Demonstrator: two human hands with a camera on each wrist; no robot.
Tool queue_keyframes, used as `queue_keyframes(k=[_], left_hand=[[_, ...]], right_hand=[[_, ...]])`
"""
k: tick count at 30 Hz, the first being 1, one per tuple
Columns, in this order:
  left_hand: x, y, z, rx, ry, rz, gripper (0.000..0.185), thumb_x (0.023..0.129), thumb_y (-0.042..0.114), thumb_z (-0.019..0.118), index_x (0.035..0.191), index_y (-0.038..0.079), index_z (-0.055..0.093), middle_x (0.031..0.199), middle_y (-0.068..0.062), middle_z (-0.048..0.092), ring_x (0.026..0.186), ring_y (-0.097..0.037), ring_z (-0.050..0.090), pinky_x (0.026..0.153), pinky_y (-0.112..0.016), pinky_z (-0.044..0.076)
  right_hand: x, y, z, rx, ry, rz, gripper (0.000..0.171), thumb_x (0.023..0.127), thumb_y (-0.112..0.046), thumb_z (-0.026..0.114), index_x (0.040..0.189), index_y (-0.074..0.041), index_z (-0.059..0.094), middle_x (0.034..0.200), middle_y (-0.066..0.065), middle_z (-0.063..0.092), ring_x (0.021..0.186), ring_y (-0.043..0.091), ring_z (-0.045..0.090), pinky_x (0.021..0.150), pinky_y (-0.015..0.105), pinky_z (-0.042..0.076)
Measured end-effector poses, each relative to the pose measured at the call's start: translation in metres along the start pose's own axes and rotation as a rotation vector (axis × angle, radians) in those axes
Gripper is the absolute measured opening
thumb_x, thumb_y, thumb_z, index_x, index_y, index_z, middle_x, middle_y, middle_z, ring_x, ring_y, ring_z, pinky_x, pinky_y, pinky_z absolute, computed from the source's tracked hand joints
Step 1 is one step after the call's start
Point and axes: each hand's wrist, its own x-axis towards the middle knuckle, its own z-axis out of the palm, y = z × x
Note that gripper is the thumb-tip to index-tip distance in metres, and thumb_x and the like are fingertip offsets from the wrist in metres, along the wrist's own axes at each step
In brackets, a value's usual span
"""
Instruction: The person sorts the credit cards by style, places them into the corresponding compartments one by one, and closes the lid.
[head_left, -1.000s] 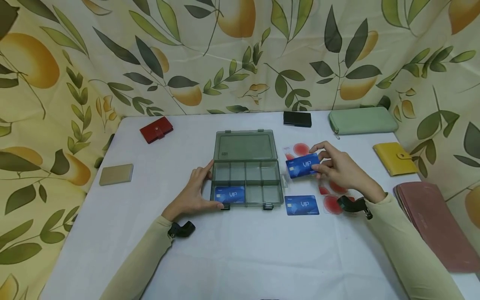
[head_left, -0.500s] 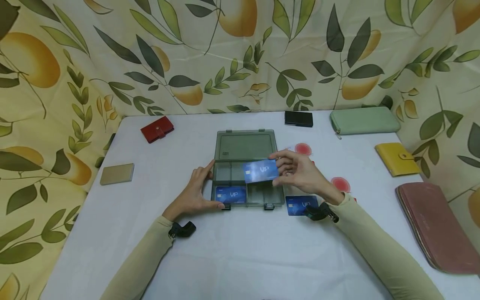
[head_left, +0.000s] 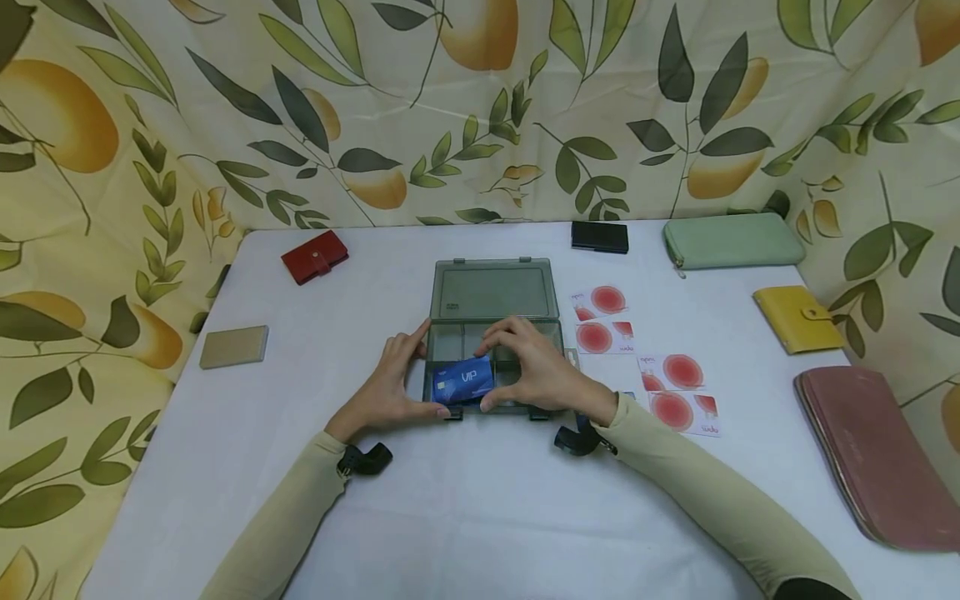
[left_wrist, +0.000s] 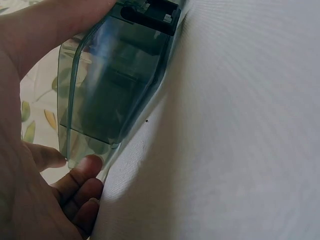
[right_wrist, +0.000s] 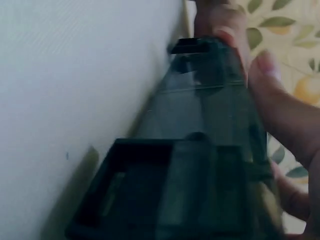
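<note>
A clear grey-green divided plastic box lies with its lid folded back, in the middle of the table. My left hand grips its left end, thumb at the front edge and fingers at the side; the left wrist view shows the fingers bent near the box's corner. My right hand pinches a blue VIP card over the front-left compartment, slightly tilted. Another blue card there is mostly covered by it. In the right wrist view the box's dark latch shows, but the held card cannot be made out.
Several red-and-white cards lie right of the box, and a blue card is mostly hidden under my right wrist. Around them are a red wallet, beige case, black case, green wallet, yellow wallet and pink pouch.
My right hand has carried the blue VIP card leftward from beside the box to above the front-left compartment. My left hand has stayed on the box.
</note>
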Motion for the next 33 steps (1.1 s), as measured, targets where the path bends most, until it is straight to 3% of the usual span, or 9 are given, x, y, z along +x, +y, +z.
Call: queue_keyframes(k=[5,10,15,20,27,33], left_hand=[[0.001,0.001,0.001,0.006,0.003,0.022,0.134,0.070,0.043,0.096,0.171,0.012,0.014,0.127,-0.012,0.047,0.117,-0.027,0.038,0.104,-0.053,0.037],[-0.001,0.001,0.001,0.001,-0.002,0.023,0.136,0.069,0.047,0.096,0.172,0.012,0.014,0.128,-0.011,0.047,0.118,-0.027,0.038,0.104,-0.054,0.038],[-0.003,0.000,0.000,-0.004,-0.006,0.010,0.136,0.070,0.050,0.096,0.172,0.014,0.012,0.129,-0.011,0.047,0.119,-0.027,0.037,0.105,-0.055,0.039],[-0.004,0.000,0.000,-0.004,-0.004,-0.001,0.136,0.070,0.049,0.095,0.172,0.015,0.013,0.128,-0.011,0.046,0.119,-0.027,0.037,0.105,-0.055,0.039],[-0.005,0.001,0.001,0.001,-0.001,-0.016,0.136,0.069,0.048,0.096,0.172,0.016,0.013,0.129,-0.012,0.047,0.120,-0.029,0.037,0.106,-0.056,0.038],[-0.002,0.005,0.000,-0.001,-0.005,-0.015,0.135,0.070,0.048,0.096,0.172,0.015,0.014,0.130,-0.013,0.047,0.122,-0.030,0.038,0.106,-0.058,0.038]], right_hand=[[-0.004,0.001,-0.007,-0.020,-0.024,-0.047,0.071,0.071,-0.034,0.101,0.130,-0.010,0.071,0.145,0.014,0.054,0.137,0.035,0.047,0.112,0.062,0.042],[-0.021,0.010,-0.034,-0.048,0.042,-0.025,0.068,0.070,-0.029,0.101,0.128,-0.009,0.072,0.141,0.013,0.057,0.134,0.035,0.051,0.107,0.060,0.047],[-0.051,0.024,-0.070,-0.086,0.094,0.080,0.068,0.067,-0.025,0.103,0.125,-0.009,0.073,0.133,0.012,0.062,0.124,0.033,0.055,0.099,0.062,0.051],[-0.087,0.037,-0.094,-0.133,0.027,0.229,0.067,0.067,-0.029,0.103,0.125,-0.013,0.074,0.133,0.014,0.061,0.124,0.035,0.054,0.098,0.064,0.051],[-0.124,0.050,-0.095,-0.185,-0.034,0.342,0.062,0.069,-0.038,0.101,0.122,-0.018,0.076,0.130,0.014,0.060,0.122,0.033,0.050,0.096,0.057,0.052],[-0.133,0.055,-0.092,-0.231,-0.037,0.351,0.054,0.070,-0.035,0.101,0.115,-0.017,0.076,0.122,0.011,0.062,0.114,0.028,0.049,0.091,0.047,0.049]])
